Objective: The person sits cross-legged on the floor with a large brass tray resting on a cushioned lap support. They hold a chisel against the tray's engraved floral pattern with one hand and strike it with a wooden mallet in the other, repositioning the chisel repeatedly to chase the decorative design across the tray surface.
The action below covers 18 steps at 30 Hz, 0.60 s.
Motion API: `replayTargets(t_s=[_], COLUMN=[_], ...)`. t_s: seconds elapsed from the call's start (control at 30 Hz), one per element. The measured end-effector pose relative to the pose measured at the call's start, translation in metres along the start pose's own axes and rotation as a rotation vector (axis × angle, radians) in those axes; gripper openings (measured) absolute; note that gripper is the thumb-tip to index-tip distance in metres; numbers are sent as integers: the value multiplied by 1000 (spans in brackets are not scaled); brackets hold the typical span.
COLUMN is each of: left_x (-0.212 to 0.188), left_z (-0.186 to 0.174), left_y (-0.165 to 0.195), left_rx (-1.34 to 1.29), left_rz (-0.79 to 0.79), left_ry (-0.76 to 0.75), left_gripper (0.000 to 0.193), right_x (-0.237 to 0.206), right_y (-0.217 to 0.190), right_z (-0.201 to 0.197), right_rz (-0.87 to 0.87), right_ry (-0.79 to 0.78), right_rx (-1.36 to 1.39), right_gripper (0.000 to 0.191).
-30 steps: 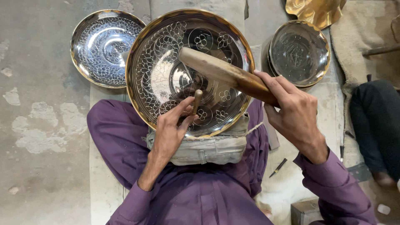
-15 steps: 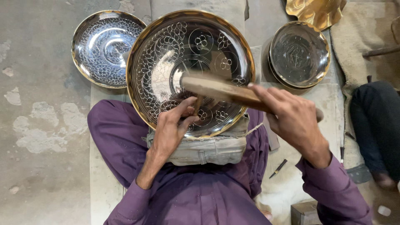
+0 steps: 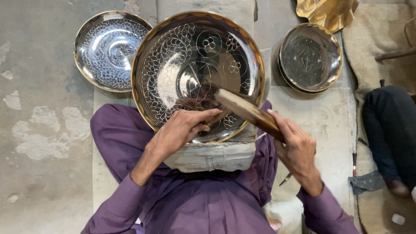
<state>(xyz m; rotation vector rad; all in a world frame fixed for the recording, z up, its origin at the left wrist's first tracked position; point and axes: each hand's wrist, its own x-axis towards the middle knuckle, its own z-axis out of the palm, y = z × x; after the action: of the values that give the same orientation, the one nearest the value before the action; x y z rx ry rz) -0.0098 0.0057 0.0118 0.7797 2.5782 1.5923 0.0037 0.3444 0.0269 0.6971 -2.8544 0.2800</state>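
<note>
A large round metal bowl [image 3: 173,65] with a gold rim and engraved flower patterns rests on a grey cloth pad [image 3: 212,156] in my lap. My left hand [image 3: 182,130] lies on the bowl's near inner wall, pinching a thin metal punch whose tip is hidden by my fingers. My right hand [image 3: 297,149] grips the handle of a wooden mallet [image 3: 245,108], whose head hangs just above my left hand's fingers.
An engraved dish [image 3: 106,50] lies on the floor at the left. Another engraved dish [image 3: 310,56] sits at the right, with a gold-coloured piece [image 3: 327,13] behind it. A thin tool [image 3: 286,178] lies by my right knee. Another person's dark-clothed leg [image 3: 390,125] is at the far right.
The mallet has swung down and toward me, from across the bowl's middle to just above my left hand. My left hand has stayed on the bowl's near wall.
</note>
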Motion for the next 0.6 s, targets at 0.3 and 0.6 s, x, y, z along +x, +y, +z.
replayTargets(t_s=[0.3,0.6], left_x=[16,2], left_z=[0,-2], left_y=[-11,-5], left_rx=[22,-5], left_rz=[-72,-44], left_ry=[-323,-111], left_gripper=[54,59], right_x=[-68,-59], right_y=[-5,14], right_z=[51,52], right_rz=[154,185], right_ry=[269,119], right_rx=[255,488], right_gripper=[69,72])
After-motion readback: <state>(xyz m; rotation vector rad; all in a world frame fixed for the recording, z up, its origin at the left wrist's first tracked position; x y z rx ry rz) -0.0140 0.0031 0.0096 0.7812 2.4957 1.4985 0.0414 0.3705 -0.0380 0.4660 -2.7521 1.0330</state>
